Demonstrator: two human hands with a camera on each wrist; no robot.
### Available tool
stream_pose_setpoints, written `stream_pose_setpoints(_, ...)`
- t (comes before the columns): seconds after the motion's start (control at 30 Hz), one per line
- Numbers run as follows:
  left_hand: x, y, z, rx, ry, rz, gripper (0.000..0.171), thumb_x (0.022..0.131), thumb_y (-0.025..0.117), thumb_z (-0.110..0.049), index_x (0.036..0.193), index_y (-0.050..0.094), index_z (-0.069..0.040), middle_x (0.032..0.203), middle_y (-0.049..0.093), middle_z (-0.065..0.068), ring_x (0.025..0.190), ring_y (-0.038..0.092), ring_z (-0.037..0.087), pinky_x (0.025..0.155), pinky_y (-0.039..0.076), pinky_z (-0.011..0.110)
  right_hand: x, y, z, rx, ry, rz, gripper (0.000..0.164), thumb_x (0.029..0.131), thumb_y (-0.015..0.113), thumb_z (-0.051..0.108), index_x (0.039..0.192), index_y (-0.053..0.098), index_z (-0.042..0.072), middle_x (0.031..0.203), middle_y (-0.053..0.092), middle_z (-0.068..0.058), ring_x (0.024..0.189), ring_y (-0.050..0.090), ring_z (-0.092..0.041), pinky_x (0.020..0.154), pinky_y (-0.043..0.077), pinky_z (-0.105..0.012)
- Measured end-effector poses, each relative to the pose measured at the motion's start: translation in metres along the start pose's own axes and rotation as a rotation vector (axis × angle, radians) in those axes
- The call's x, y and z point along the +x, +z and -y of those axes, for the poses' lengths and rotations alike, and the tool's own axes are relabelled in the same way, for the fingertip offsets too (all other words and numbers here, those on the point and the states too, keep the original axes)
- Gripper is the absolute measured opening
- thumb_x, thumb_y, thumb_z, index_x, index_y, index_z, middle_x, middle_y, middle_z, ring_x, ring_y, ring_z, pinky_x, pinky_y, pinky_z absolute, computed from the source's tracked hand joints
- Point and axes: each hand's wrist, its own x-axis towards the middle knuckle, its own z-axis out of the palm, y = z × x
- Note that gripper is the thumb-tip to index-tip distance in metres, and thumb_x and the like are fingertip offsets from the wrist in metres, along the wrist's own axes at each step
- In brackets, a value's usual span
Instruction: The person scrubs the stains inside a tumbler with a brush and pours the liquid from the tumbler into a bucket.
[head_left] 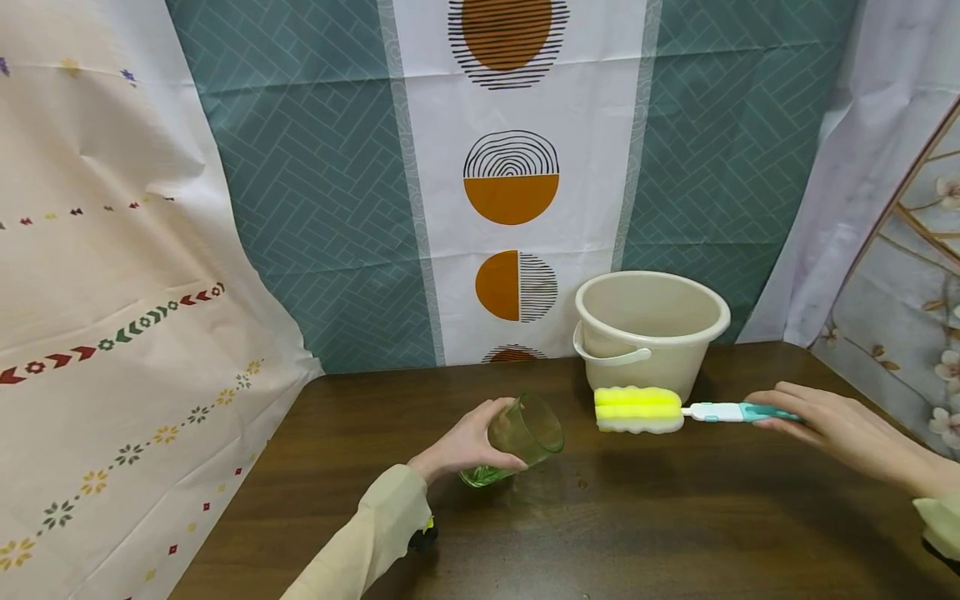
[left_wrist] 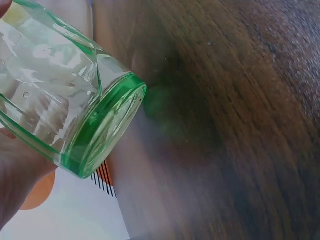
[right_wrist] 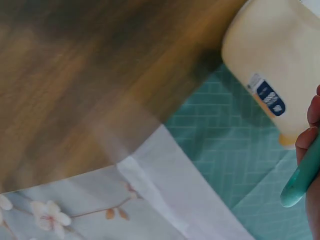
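My left hand (head_left: 468, 437) grips a clear green-tinted drinking glass (head_left: 525, 429) around its side. The glass tilts, its mouth turned right and its base toward the lower left. In the left wrist view the thick green base (left_wrist: 105, 125) shows above the wood. With my right hand (head_left: 825, 421) I hold the teal and white handle of a bottle brush (head_left: 639, 410). Its yellow and white sponge head points left toward the glass, apart from it. The right wrist view catches only the teal handle end (right_wrist: 300, 182) and some fingers.
A cream bucket (head_left: 652, 312) with its handle hanging down stands at the back right of the dark wooden table (head_left: 600, 533), behind the brush. Patterned cloths (head_left: 315, 208) hang at the back and both sides. Small wet spots mark the tabletop near the glass.
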Motion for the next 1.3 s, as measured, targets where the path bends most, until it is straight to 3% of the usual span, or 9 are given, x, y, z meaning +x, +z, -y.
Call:
stream_pose_setpoints(0.17,0.002,0.001,-0.001,-0.004,-0.002,0.007,0.09,0.065,0.078,-0.041,0.139,0.034,-0.015,0.132,0.04,-0.002,0.113,0.041,0.014,0.088,0.036,0.04,0.011,-0.002,0.003,0.029,-0.085,-0.015,0.044,0.072,0.075,0.015,0.111,0.058,0.026,0.085,0.043,0.024,0.069,0.04,0.006,0.06,0.032,-0.013)
stream_pose_setpoints(0.43,0.004,0.003,-0.002,-0.01,0.001,0.007,0.09,0.065,0.078,-0.044,0.139,0.033,-0.016,0.132,0.041,-0.004,0.11,0.043,0.011,0.087,0.037,0.037,0.022,-0.003,0.009,0.061,-0.105,-0.004,0.044,0.073,0.075,0.016,0.112,0.059,0.028,0.086,0.045,0.024,0.071,0.04,0.007,0.063,0.031,-0.012)
stream_pose_setpoints(0.67,0.007,0.007,-0.004,0.02,0.019,0.017,0.091,0.064,0.078,-0.046,0.138,0.035,-0.015,0.132,0.041,-0.005,0.111,0.043,0.011,0.088,0.037,0.035,0.033,-0.001,0.015,0.091,-0.186,-0.064,0.042,0.072,0.075,0.017,0.111,0.061,0.025,0.087,0.045,0.023,0.07,0.041,0.006,0.062,0.032,-0.013)
stream_pose_setpoints(1.0,0.009,0.008,-0.006,0.067,0.056,0.035,0.091,0.062,0.08,-0.045,0.135,0.039,-0.012,0.128,0.045,-0.004,0.107,0.046,0.01,0.087,0.038,0.032,0.043,0.007,0.019,0.093,-0.199,-0.027,0.039,0.075,0.073,0.018,0.111,0.059,0.027,0.087,0.044,0.024,0.07,0.04,0.006,0.06,0.032,-0.013)
stream_pose_setpoints(1.3,0.011,0.013,-0.008,0.109,0.064,0.023,0.09,0.062,0.079,-0.045,0.135,0.039,-0.009,0.131,0.043,0.0,0.113,0.042,0.014,0.091,0.034,0.033,0.05,0.011,0.021,0.071,-0.214,-0.02,0.03,0.078,0.07,0.028,0.106,0.061,0.026,0.091,0.048,0.025,0.072,0.044,0.006,0.063,0.036,-0.015)
